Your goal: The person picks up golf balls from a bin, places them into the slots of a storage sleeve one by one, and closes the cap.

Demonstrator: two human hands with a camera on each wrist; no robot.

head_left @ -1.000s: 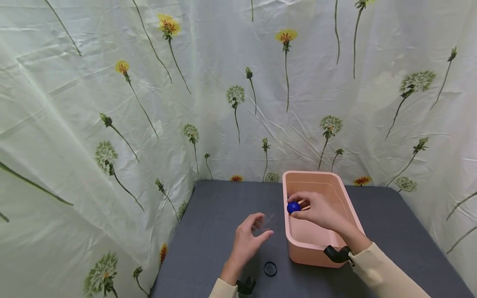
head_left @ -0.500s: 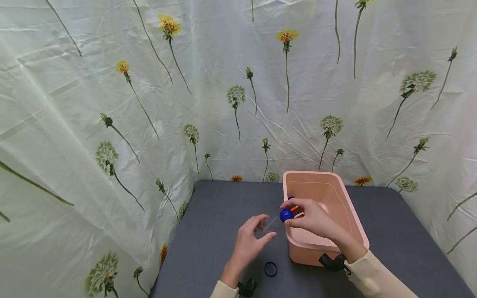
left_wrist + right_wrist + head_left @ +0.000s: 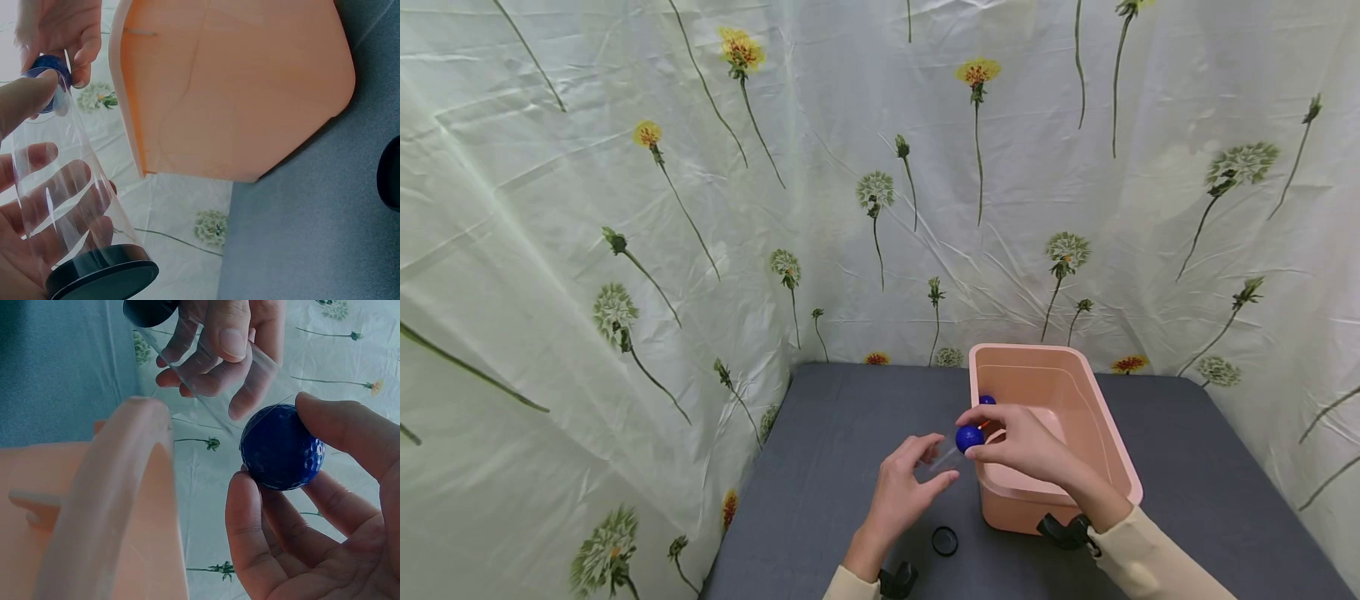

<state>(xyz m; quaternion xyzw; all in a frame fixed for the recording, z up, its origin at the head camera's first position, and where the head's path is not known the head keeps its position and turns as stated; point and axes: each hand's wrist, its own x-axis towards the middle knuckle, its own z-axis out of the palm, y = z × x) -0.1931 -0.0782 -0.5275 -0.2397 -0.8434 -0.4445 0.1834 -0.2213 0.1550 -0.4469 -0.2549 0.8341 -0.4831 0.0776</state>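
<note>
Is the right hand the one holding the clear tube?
No, the right hand pinches a blue ball, while the left hand holds the clear tube.

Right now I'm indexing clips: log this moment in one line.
left hand: holds clear tube; right hand: pinches blue ball at tube mouth; black cap: on table

Draped beyond and above the fingers (image 3: 996, 412) with pale, creased cloth (image 3: 835, 217), printed with long-stemmed yellow dandelions (image 3: 976, 73) and round seed heads (image 3: 875, 190). Wrapped round to the left of the fingers too, catching a whitish sheen (image 3: 493, 196). Surfaced below the fingers with a dark grey, rounded-cornered tabletop (image 3: 865, 400).
</note>
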